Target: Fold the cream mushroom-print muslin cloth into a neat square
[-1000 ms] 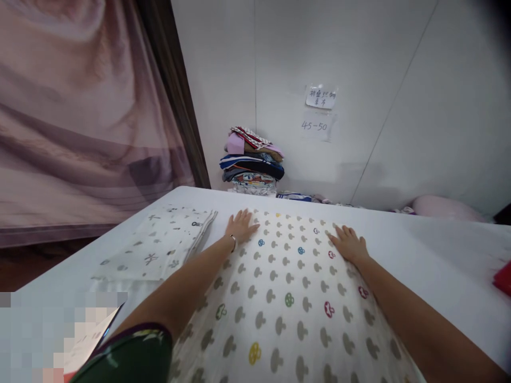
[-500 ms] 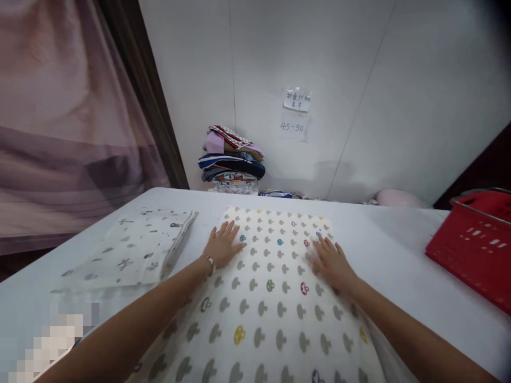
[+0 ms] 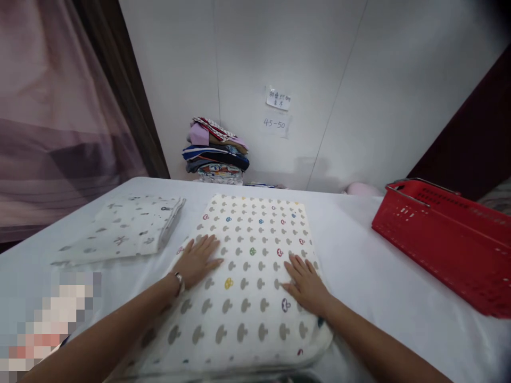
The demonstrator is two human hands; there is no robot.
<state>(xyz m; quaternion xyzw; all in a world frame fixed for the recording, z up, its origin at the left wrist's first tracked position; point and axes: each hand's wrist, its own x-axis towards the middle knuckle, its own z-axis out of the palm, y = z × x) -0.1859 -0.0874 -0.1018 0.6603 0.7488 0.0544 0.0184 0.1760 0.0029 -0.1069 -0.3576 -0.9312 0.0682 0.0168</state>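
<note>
The left hand and right hand, spread and gripping nothing, are resting on the mushroom-print cloth on the table, probably holding it smooth; a red basket is standing aside, stacked clothes sitting beyond.

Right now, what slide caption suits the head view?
Left hand and right hand flat on mushroom-print cloth; red basket at right.

Silvery bracelet on left wrist; hands bare.
</note>
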